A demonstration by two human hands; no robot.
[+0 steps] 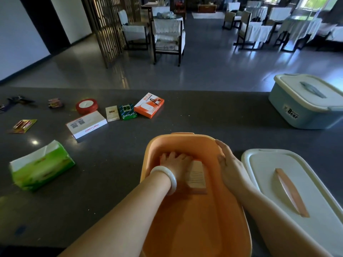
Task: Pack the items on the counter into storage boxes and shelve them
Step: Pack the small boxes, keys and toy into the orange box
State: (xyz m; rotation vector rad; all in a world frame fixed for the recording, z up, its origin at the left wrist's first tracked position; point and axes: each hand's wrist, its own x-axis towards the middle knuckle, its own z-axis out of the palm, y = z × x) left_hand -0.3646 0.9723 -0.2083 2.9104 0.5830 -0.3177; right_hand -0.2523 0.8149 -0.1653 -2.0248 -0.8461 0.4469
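Observation:
An open orange storage box (185,140) stands on the dark counter in front of me. My left hand (175,160), with a pale bangle on the wrist, is down inside it, fingers spread flat on the bottom beside a small beige box (196,177) that lies there. My right hand (227,164) rests on the orange box's right rim. The box's cream lid (269,164) with an orange handle lies to the right. On the counter to the left lie an orange WiFi box (148,105), a green pack (127,111), a cream pack (112,113), a white carton (86,124) and a tissue pack (41,166).
A closed blue storage box (304,102) stands at the far right of the counter. A red tape roll (86,106), a battery pack (22,126), a small wrapped item (54,103) and dark clips (17,101) lie at the left. Chairs and tables stand beyond the counter.

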